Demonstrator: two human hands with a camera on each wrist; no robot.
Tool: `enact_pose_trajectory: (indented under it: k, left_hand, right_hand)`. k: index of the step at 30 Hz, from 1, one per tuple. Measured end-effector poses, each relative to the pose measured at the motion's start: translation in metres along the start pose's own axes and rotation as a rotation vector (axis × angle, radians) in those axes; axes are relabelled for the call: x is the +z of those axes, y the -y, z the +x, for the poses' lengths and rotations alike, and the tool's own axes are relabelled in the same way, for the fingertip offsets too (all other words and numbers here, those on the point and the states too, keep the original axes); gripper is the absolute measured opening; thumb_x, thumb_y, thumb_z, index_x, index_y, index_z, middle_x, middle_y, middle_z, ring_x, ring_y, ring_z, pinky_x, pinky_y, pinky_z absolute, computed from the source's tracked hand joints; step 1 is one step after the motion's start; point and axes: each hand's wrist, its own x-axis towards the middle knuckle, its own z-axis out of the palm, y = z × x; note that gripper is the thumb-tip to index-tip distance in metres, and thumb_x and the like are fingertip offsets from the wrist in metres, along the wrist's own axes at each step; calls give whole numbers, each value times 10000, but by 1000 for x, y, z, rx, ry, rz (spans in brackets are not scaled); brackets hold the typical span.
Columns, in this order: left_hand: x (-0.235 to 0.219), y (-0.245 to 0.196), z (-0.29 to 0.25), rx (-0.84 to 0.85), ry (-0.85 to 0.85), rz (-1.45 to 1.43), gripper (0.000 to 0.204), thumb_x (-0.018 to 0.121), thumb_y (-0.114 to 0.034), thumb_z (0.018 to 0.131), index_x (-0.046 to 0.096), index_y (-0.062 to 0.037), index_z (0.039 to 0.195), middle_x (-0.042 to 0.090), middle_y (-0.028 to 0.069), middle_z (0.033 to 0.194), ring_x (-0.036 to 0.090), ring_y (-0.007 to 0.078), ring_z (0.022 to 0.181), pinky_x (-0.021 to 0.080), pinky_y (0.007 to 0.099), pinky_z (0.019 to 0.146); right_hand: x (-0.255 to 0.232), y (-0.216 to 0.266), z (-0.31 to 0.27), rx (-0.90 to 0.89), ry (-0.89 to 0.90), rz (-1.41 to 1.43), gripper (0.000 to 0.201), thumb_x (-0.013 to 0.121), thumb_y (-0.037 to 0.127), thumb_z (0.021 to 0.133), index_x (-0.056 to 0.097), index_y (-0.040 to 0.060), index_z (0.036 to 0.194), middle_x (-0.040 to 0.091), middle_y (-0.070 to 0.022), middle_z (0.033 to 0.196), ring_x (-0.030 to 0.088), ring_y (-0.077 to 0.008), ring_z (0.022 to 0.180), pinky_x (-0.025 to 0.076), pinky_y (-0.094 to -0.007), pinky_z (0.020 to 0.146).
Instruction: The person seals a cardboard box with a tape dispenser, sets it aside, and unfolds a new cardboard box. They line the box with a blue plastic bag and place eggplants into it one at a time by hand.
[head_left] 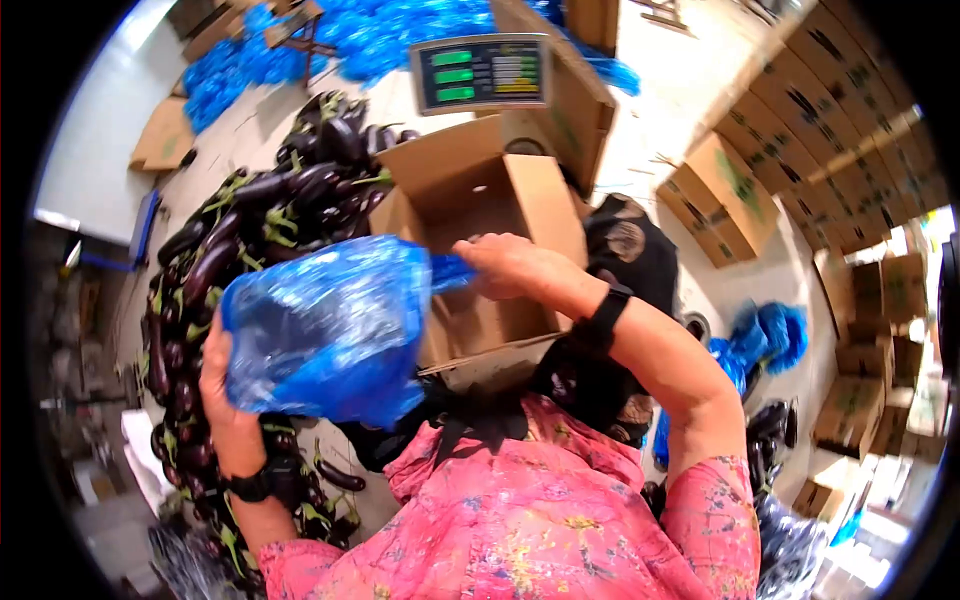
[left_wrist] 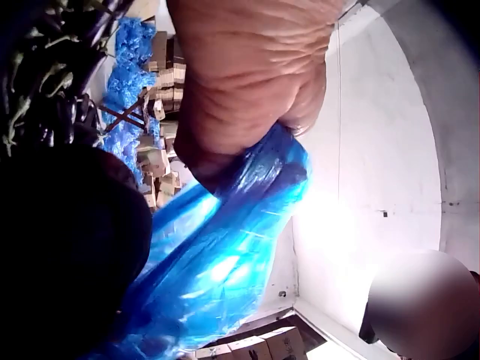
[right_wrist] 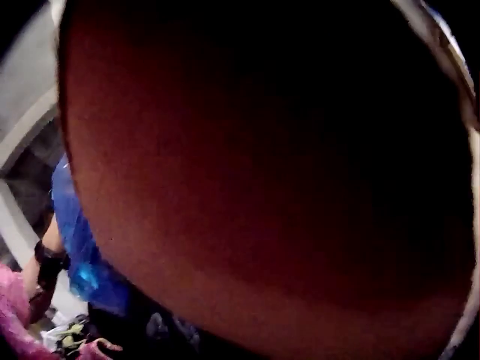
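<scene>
A blue plastic bag point(head_left: 325, 325) is spread wide in front of the chest, its mouth facing the left. My left hand point(head_left: 215, 365) grips the bag's left edge, and in the left wrist view the plastic comes out from under the curled left hand point(left_wrist: 251, 82). On the other side, my right hand point(head_left: 505, 265) pinches a gathered end of the bag and pulls it out over the box. Below the hands stands an open cardboard box point(head_left: 470, 205) with its flaps up. Dark skin fills most of the right wrist view, hiding the right fingers there.
A large heap of eggplants point(head_left: 215, 260) lies on the left. Behind the box is a scale display point(head_left: 480, 75). Blue plastic bags point(head_left: 375, 35) are piled at the back. Cardboard boxes point(head_left: 820, 120) are stacked at the right, and another box point(head_left: 720, 200) stands on the floor.
</scene>
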Motion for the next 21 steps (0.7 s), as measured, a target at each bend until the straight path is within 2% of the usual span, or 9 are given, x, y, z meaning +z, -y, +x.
enact_pose_trajectory:
  k: [2,4,5,6,10,13,15,19,21]
  left_hand:
    - [25,10,9,-28,-45,23,618,580,-139,955,334,44,1491,540,181,1394,584,258,1222,474,399,1054]
    - [52,14,22,-76,41,-18,569,561,-106,962,362,43,1474,566,160,1359,608,228,1181,492,361,1026]
    - [65,18,31,-102,1,-18,540,551,-88,965,379,42,1460,577,153,1342,614,214,1169,497,347,1015]
    - [75,22,41,-132,-36,-17,511,540,-69,968,397,42,1446,588,146,1325,619,200,1156,503,333,1005]
    - [102,49,78,-298,71,-166,416,556,-52,972,471,19,1373,644,122,1219,661,196,1080,548,336,960]
    - [122,67,98,-355,125,-196,354,565,-82,984,516,9,1322,658,118,1188,668,194,1057,552,342,952]
    - [122,85,113,-347,162,-287,408,552,-219,1014,500,8,1349,633,139,1250,638,223,1121,507,366,1007]
    - [145,87,110,-339,175,-370,511,539,-343,1018,486,31,1363,592,157,1308,590,229,1178,453,373,1058]
    - [144,95,106,-266,219,-290,544,543,-352,1011,466,40,1381,572,162,1333,571,232,1203,443,368,1068]
  right_hand:
    - [1,6,12,-47,21,0,363,652,147,844,593,26,1181,678,-225,1022,658,-422,948,537,-486,832]
    - [-9,5,-2,-195,6,308,357,663,168,884,589,18,1199,684,-219,1059,683,-383,903,549,-440,818]
    - [-11,2,-11,-294,-84,421,377,677,172,903,578,18,1232,696,-201,1052,699,-323,872,548,-403,809]
    - [-16,7,-21,-211,-144,488,388,677,143,901,568,15,1250,686,-171,1067,698,-282,883,546,-384,779]
    - [-39,35,-61,-87,-708,336,395,699,143,890,571,20,1242,634,-143,1150,662,-258,966,543,-333,759]
    - [-38,52,-73,-214,-610,411,688,842,278,775,511,28,1324,618,-170,1215,639,-278,1044,537,-366,794]
    - [-21,59,-66,-218,-527,506,849,883,324,727,441,33,1391,604,-197,1247,640,-288,1061,539,-378,825]
    - [0,41,-36,-55,-478,918,201,667,124,940,623,-5,1087,685,-45,949,643,-120,856,518,-275,782]
    - [-3,32,-36,-37,-350,1259,179,639,180,972,632,23,1055,677,-16,926,623,-86,838,487,-236,753]
